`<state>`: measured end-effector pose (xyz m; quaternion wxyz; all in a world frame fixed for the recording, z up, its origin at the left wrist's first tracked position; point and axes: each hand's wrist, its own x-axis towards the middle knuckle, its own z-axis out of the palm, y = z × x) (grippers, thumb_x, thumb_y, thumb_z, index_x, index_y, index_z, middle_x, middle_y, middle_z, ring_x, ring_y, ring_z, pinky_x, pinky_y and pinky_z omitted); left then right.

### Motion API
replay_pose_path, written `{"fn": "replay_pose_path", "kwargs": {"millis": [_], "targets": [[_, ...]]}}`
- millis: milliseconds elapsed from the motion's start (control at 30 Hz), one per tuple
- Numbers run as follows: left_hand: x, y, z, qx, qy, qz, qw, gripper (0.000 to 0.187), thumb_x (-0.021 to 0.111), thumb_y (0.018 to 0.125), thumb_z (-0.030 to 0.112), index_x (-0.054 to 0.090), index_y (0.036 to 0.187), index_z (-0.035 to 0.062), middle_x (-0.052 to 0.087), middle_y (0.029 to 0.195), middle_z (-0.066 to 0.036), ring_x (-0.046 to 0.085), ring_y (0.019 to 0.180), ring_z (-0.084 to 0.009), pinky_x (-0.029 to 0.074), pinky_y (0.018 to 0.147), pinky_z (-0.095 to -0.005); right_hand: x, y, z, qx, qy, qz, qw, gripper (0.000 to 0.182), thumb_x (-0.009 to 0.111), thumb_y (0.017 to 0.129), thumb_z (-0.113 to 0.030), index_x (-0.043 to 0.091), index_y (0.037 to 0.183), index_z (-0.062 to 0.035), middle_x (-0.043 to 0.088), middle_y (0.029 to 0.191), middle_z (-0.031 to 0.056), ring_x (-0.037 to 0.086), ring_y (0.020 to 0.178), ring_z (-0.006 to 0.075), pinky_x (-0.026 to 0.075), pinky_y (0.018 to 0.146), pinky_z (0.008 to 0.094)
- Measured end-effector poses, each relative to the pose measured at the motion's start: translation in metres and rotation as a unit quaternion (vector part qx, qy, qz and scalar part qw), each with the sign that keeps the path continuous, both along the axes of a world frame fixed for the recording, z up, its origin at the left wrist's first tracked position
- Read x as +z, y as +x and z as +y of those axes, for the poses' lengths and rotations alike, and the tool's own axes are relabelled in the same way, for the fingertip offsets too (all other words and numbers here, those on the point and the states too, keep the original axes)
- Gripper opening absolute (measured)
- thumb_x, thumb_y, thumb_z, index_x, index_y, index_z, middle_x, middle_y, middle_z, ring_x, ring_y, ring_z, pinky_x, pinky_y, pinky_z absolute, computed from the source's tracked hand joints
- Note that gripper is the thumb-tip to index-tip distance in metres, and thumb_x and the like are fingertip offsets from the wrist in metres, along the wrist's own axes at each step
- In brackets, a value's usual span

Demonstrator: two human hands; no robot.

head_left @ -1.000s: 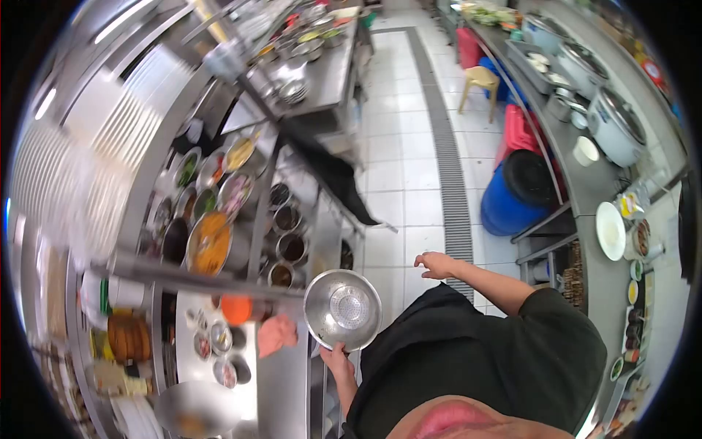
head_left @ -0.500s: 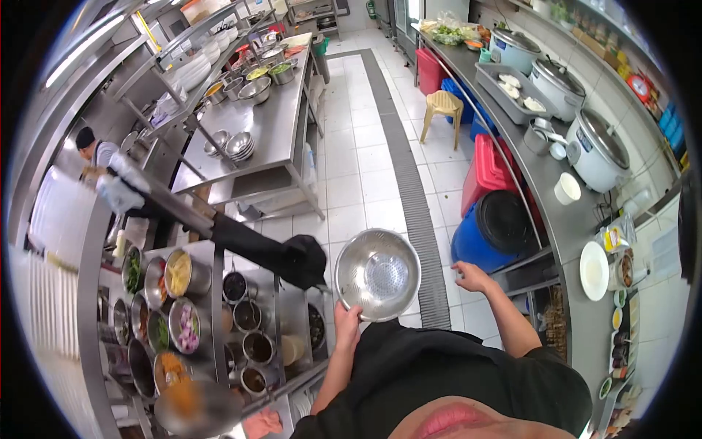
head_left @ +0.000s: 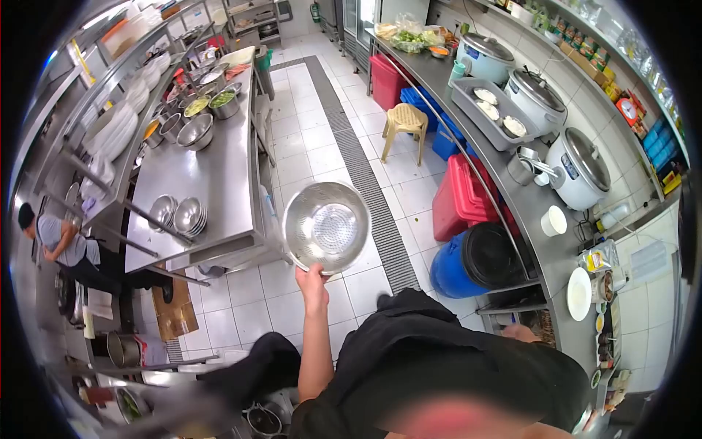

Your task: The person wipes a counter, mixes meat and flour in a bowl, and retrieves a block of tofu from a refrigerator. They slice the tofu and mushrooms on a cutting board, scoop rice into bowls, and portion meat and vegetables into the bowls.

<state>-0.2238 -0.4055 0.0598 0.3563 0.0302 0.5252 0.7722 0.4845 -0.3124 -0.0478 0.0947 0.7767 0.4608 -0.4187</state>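
Note:
A perforated metal colander (head_left: 333, 228) hangs in front of me over the tiled floor, tilted so that I look into its bowl. Nothing lies inside it. My left hand (head_left: 313, 284) grips its near rim, thumb on the inner side. Beside my body on the right, part of my right hand (head_left: 521, 334) shows low by the counter; its fingers are hidden, so what it touches cannot be made out.
To the right runs a long steel counter (head_left: 497, 172) with rice cookers and a grey tub (head_left: 491, 113). Below stand a blue barrel (head_left: 457, 267), a red bin (head_left: 464, 197) and a plastic stool (head_left: 404, 130). A steel table (head_left: 227, 168) with bowls is left; a person (head_left: 62, 241) stands beyond.
My view has swung and I have moved forward along the aisle. The colander stays in my left hand, now held farther out. My right hand has dropped back beside my body.

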Motion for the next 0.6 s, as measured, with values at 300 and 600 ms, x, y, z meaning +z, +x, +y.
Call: {"fn": "replay_pose_path", "kwargs": {"millis": [300, 600], "targets": [[-0.02, -0.163, 0.104, 0.099, -0.035, -0.017, 0.994, 0.045, 0.056, 0.075, -0.003, 0.051, 0.12, 0.0, 0.062, 0.1, -0.01, 0.066, 0.085, -0.0243, 0.062, 0.073, -0.0426, -0.022, -0.126, 0.171, 0.318, 0.174, 0.187, 0.913, 0.02, 0.059, 0.089, -0.019, 0.069, 0.079, -0.0043, 0.065, 0.077, 0.0144, 0.066, 0.073, 0.0269, 0.052, 0.067, 0.041], [-0.085, -0.341, 0.167, 0.272, -0.06, -0.079, 0.957, 0.041, 0.055, 0.079, -0.002, 0.053, 0.119, -0.0066, 0.061, 0.112, -0.018, 0.066, 0.092, -0.0303, 0.063, 0.078, -0.0452, -0.082, -0.576, 0.534, 0.456, 0.232, 0.141, 0.848, 0.049, 0.068, 0.083, -0.025, 0.06, 0.126, -0.0047, 0.064, 0.121, 0.0243, 0.062, 0.112, 0.0369, 0.049, 0.096, 0.0414]]}}
